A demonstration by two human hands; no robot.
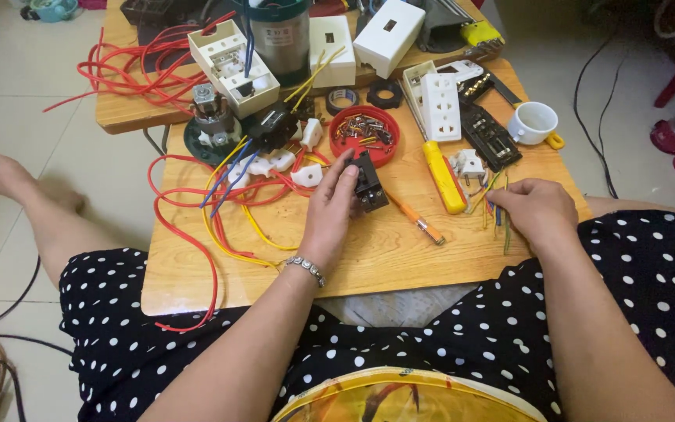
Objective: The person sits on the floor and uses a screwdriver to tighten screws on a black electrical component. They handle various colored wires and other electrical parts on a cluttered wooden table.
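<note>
From the head view, at frame centre the left hand (330, 211) grasped a black switch module (370, 184) just above the wooden worktop (369, 258). The right hand (537, 209), centre right, pinched short coloured wire pieces (495, 209). Keeping the module steady and drawing one wire at a time would probably serve best

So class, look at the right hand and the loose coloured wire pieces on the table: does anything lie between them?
Nothing visible does. The right hand already rests on the short coloured wire pieces, fingertips touching them. The yellow-handled screwdriver lies just to their left, clear of the hand. The left hand holds a black switch part.
</note>
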